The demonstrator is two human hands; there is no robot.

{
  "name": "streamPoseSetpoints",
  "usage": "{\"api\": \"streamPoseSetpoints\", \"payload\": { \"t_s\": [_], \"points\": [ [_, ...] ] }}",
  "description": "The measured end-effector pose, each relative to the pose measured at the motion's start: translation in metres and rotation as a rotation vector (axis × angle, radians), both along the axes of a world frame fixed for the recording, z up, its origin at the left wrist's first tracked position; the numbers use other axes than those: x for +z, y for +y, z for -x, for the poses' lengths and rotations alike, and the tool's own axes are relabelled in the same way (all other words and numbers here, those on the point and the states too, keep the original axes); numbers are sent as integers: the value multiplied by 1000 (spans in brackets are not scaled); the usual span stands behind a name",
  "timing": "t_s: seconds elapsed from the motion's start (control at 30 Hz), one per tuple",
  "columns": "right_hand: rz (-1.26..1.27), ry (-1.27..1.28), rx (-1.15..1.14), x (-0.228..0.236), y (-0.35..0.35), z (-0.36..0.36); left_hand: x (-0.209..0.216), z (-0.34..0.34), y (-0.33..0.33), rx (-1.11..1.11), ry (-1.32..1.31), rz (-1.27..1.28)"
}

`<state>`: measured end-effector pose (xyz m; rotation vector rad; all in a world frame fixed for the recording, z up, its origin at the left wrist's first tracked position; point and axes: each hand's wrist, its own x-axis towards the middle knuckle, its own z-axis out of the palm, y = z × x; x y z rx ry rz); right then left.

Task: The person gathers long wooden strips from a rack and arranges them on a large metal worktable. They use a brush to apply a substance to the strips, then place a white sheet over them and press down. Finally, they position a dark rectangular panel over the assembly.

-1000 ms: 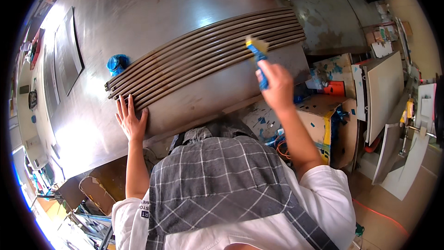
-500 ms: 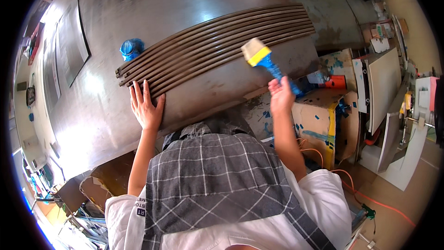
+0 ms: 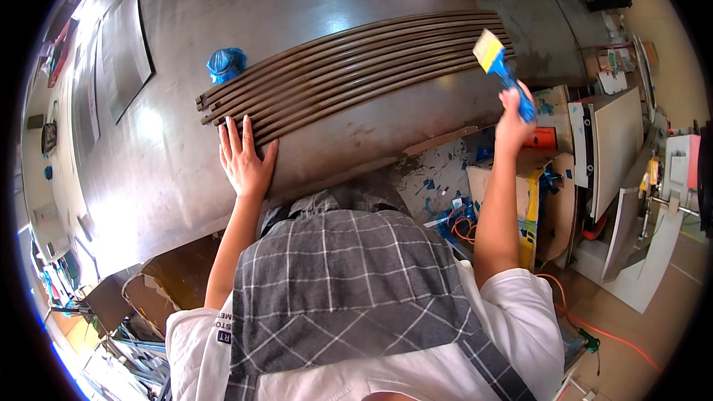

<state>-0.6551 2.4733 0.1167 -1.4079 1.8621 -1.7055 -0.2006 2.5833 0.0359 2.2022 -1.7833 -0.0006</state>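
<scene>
Several long, thin brown metal rods point(image 3: 356, 61) lie side by side across the metal table. My left hand point(image 3: 246, 160) rests flat with fingers apart, its fingertips touching the rods nearest me at their left end. In my right hand point(image 3: 514, 115) is a paintbrush point(image 3: 500, 67) with pale bristles, a yellow band and a blue handle, gripped by the handle. Its bristles are up at the right end of the rods; I cannot tell whether they touch. A round container wrapped in blue plastic point(image 3: 226, 64) stands just behind the rods' left end.
Dark flat sheets point(image 3: 128, 52) lie on the table point(image 3: 178, 156) at the far left. To the right of the table stands an open cardboard box point(image 3: 553, 208), with white panels point(image 3: 618, 160) leaning beyond it. An orange cable point(image 3: 609, 338) runs over the floor.
My right hand has carried the paintbrush right and away from me, from the rods' middle toward their right end. My left hand keeps its place by the rods' left ends.
</scene>
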Motion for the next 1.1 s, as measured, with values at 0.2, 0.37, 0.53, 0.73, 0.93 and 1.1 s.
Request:
{"api": "streamPoseSetpoints", "payload": {
  "t_s": [0.2,0.37,0.53,0.73,0.93,1.1],
  "points": [
    [-134,915,574,17,17,-129,0,-1,0,-4,4,17],
    [-28,426,880,31,49,-163,1,-1,1,-3,0,10],
    [-465,-299,214,-12,-32,-44,2,-1,2,4,29,9],
    [-67,330,105,21,-56,-41,13,4,-3,17,-41,-75],
    [-139,1010,595,11,-13,-156,7,0,-17,-108,-26,-74],
    [31,622,849,40,22,-194,6,-1,-15,-95,-16,-78]
  ]
}}
